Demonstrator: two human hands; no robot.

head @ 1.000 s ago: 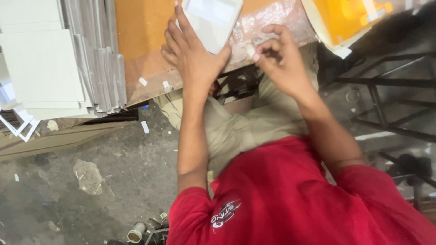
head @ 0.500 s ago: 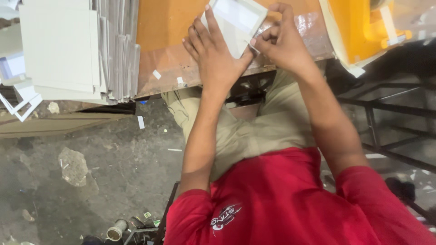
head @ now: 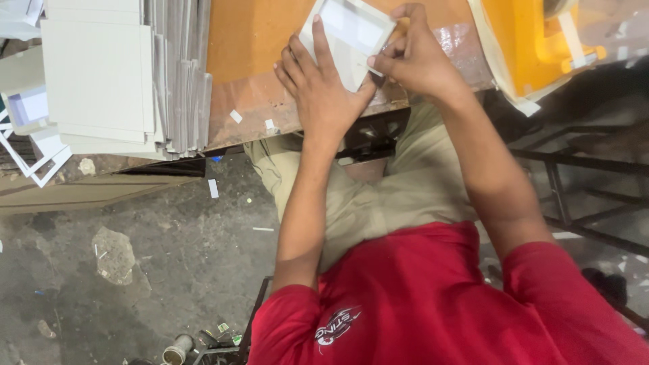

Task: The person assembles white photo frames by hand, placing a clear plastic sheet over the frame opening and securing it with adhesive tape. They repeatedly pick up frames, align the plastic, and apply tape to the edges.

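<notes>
A white rectangular frame piece with a raised border (head: 351,30) lies on the brown wooden bench top (head: 250,40). My left hand (head: 324,88) presses flat on its lower left part, fingers spread. My right hand (head: 416,57) pinches the frame's right edge between thumb and fingertips. Both forearms reach up from my red shirt and khaki trousers.
A tall stack of white flat panels (head: 101,74) stands at the bench's left. A yellow object wrapped in pale tape (head: 541,47) sits at the right. Dark metal frames (head: 581,176) stand to the right. Below lies a dirty concrete floor (head: 135,270) with scraps and a small can (head: 177,349).
The view has shifted down and left, so the bench shows more fully. The white frame has come down flat onto the bench, with both hands closing in on it.
</notes>
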